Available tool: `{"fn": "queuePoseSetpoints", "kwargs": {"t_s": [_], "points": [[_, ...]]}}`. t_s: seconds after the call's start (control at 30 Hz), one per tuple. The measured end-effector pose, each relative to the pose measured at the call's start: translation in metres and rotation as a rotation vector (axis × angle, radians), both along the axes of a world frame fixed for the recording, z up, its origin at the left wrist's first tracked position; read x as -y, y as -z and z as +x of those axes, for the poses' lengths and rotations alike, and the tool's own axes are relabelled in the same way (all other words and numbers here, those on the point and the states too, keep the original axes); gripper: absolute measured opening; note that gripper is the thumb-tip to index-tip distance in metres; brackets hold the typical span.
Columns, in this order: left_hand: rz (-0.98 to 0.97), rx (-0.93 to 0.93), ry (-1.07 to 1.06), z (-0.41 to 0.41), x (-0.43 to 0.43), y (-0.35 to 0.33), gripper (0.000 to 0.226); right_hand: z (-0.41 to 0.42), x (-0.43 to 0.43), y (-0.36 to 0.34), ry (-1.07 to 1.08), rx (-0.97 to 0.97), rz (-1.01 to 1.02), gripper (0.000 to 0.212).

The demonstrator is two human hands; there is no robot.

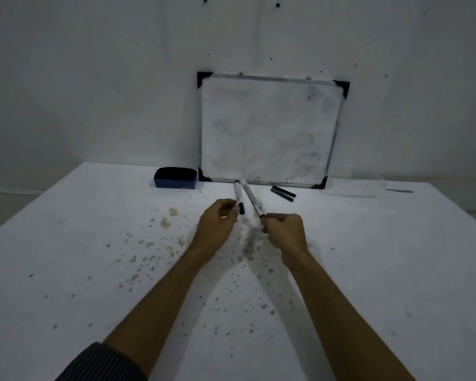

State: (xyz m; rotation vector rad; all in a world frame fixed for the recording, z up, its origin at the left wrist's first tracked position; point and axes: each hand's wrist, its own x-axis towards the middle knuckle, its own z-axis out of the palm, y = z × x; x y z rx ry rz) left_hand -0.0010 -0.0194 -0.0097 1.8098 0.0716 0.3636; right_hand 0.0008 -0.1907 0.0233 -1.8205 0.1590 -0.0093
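Obs.: two markers lie on the desk (368, 257) side by side, far ends close together just below the whiteboard (267, 130), near ends fanned apart toward the person.

Right hand (285, 229): fingers (272, 217) curled, pinching the near, brownish end of the right marker (251, 199). The rest of its barrel looks to rest on the desk.

Left hand (217, 220): fingers (230, 204) curled, tips right beside the left marker (238, 195), close to its black near end. Cannot tell whether they touch it.

Two caps (283, 193) lie together to the right of the markers, near the board's lower right corner. An eraser (175, 177) sits left of the board.

Judgement: the step is taking up one marker per hand, probably for capping.

How to do it well:
- Right pinch sits at the very end, so the barrel will swing on lifting. Shift the grip up the barrel, or lift slowly.
- If that brownish end is the nib, the fingers will pick up ink. Hold behind it.
- Left hand should close thumb and forefinger across the barrel above the black end, not on it. If that end is a cap, it may slip off.
- Lift the near ends first and draw the markers toward the body, so the far ends clear the board frame without knocking it.
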Motion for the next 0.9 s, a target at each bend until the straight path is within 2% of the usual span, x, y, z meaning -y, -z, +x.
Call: {"fn": "queuePoseSetpoints", "kwargs": {"t_s": [0.07,0.17,0.23,0.33,0.4,0.47,0.57,0.63,0.7,0.77,0.9], "points": [[-0.195,-0.064,0.119,-0.003,0.015,-0.007,0.033,-0.026,0.003,-0.001,-0.037,0.001,0.153,0.016],[-0.447,-0.084,0.23,-0.01,0.031,-0.01,0.04,-0.051,0.005,0.001,-0.149,0.011,0.235,0.017],[-0.482,-0.051,0.23,-0.013,0.033,-0.009,0.045,-0.058,0.009,0.003,-0.232,0.001,0.169,0.02],[-0.541,-0.022,0.271,-0.016,0.024,-0.009,0.047,-0.051,0.018,-0.001,-0.315,0.077,-0.116,0.021],[-0.445,-0.042,0.279,-0.017,0.015,-0.009,0.039,-0.034,0.024,-0.003,-0.286,0.176,-0.196,0.022],[-0.343,-0.075,0.303,-0.019,0.008,-0.008,0.034,-0.017,0.029,-0.002,-0.245,0.263,-0.144,0.023],[-0.266,-0.072,0.298,-0.019,0.006,-0.006,0.052,0.003,0.034,0.014,-0.225,0.294,-0.014,0.032],[-0.095,-0.023,0.271,-0.018,0.01,-0.003,0.049,0.013,0.036,0.022,-0.214,0.266,0.07,0.045],[0.158,0.085,0.239,-0.018,0.019,0.0,0.038,0.019,0.038,0.028,-0.197,0.279,0.109,0.048],[0.32,0.189,0.219,-0.017,0.026,0.0,0.028,0.023,0.038,0.032,-0.206,0.32,0.074,0.046],[0.636,0.342,0.207,-0.015,0.024,0.001,0.035,0.026,0.036,0.035,-0.159,0.409,-0.174,0.045]]}}
